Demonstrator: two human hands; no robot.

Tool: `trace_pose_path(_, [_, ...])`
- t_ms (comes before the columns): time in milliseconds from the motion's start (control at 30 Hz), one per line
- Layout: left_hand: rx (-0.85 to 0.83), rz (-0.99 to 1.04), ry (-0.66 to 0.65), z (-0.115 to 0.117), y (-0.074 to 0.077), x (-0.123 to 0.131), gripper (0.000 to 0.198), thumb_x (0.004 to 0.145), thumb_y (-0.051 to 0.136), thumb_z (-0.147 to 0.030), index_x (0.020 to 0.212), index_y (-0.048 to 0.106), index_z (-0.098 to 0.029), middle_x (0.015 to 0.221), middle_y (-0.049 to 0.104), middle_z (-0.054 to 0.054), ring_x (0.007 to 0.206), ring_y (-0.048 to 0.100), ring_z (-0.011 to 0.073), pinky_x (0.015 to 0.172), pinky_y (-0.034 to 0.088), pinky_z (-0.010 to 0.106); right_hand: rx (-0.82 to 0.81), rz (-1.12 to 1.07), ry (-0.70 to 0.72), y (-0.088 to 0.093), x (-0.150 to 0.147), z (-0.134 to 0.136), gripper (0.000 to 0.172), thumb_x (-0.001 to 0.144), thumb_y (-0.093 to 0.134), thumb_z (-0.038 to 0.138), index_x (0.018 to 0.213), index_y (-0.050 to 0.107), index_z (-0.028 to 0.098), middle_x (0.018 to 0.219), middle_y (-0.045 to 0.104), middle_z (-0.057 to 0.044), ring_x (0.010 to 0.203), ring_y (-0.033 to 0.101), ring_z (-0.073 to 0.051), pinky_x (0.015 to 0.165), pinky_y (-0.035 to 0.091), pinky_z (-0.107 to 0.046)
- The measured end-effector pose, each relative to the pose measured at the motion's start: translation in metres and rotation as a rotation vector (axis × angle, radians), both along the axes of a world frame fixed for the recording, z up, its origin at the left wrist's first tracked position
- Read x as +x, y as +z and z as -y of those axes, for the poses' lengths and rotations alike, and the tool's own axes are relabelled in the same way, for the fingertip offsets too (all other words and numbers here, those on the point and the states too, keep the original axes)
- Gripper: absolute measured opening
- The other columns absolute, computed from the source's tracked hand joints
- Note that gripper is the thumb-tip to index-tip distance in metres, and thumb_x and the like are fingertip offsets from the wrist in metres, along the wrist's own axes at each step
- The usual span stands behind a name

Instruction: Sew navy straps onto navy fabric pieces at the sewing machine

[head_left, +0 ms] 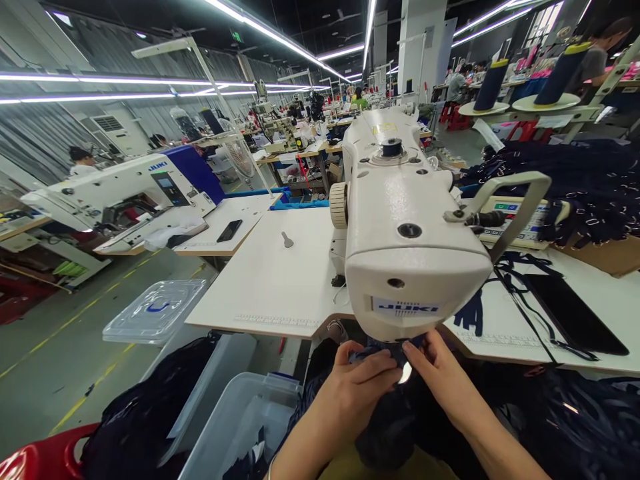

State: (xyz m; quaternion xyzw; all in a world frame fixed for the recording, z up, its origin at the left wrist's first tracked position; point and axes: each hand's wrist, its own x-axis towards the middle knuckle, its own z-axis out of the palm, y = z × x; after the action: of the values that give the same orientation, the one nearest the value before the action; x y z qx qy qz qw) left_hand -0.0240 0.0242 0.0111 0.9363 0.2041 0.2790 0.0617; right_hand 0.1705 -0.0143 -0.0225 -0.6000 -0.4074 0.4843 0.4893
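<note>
Table (265, 287) lies at the machine's (400, 220) nine o'clock. Left hand (355, 379), right hand (444, 375) pinch dark cloth (387, 420) at six: best hold it flat.

Just one head cam, looking forward and down, sewing machine (400, 200) real close at the wearer's 12 o'clock, bench (275, 280) spreading to 10 and 2.

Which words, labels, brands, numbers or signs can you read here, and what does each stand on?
"JUKI": near end of the closest sewing machine.
"JUKI": side of the white-and-blue machine at left.
Too small or blurred: ruler scale on the worktable, control panel, yellow label, green overhead sign.
Clear lid's blue mark: unclear.
</note>
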Motion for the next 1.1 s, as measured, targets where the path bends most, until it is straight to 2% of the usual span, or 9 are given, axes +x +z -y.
trace_pose_path(200, [0.040,-0.128,-0.012,-0.002,-0.003,-0.003,0.029,0.101,0.044,-0.014,0.123,0.060,-0.024,0.114,0.070,0.001,0.114,0.061,0.0125,0.105,0.030,0.031,-0.019,0.016,0.002,0.000,-0.001,0.003,0.043,0.087,0.056,0.056,0.119,0.051,0.027,0.086,0.058,-0.001,0.090,0.058,-0.023,0.073,0.048,-0.031])
trace_pose_path(367, [0.039,-0.136,0.000,-0.002,-0.001,-0.002,0.023,0.101,0.050,-0.021,0.121,0.061,-0.029,0.111,0.071,-0.002,0.114,0.061,0.0127,0.106,0.026,0.033,0.040,0.045,-0.003,0.009,0.001,-0.001,0.040,0.086,0.056,0.056,0.111,0.054,0.026,0.081,0.056,-0.001,0.082,0.059,-0.022,0.073,0.050,-0.031])
trace_pose_path(567, [0.135,-0.095,0.161,0.009,0.000,0.011,0.019,0.100,0.054,-0.026,0.117,0.062,-0.024,0.109,0.070,-0.003,0.113,0.060,0.0138,0.103,0.025,0.035,0.112,0.163,0.011,0.015,0.019,-0.028,0.029,0.082,0.060,0.047,0.097,0.062,0.023,0.089,0.067,-0.004,0.086,0.062,-0.024,0.080,0.051,-0.034])
trace_pose_path(733, [0.218,-0.063,0.275,0.017,-0.010,0.021,0.023,0.101,0.050,-0.026,0.120,0.061,-0.021,0.110,0.068,0.001,0.112,0.058,0.0151,0.097,0.029,0.034,0.224,0.357,0.072,0.005,0.025,-0.046,0.024,0.080,0.058,0.036,0.097,0.070,0.023,0.093,0.072,-0.007,0.094,0.065,-0.030,0.082,0.052,-0.041])
trace_pose_path(967, [0.284,-0.120,0.345,0.021,-0.012,0.028,0.027,0.100,0.049,-0.025,0.123,0.061,-0.019,0.121,0.062,0.002,0.118,0.050,0.0172,0.101,0.026,0.034,0.329,0.480,0.071,-0.014,0.027,-0.064,0.020,0.075,0.058,0.043,0.070,0.070,0.028,0.073,0.073,-0.010,0.096,0.065,-0.037,0.091,0.049,-0.053])
trace_pose_path(1100, [0.292,-0.202,0.348,0.023,-0.013,0.027,0.027,0.100,0.049,-0.027,0.125,0.061,-0.023,0.131,0.056,0.002,0.123,0.045,0.0182,0.104,0.023,0.036,0.403,0.571,0.047,-0.023,0.030,-0.066,0.025,0.075,0.059,0.048,0.078,0.071,0.026,0.084,0.075,-0.011,0.102,0.064,-0.037,0.085,0.054,-0.051])
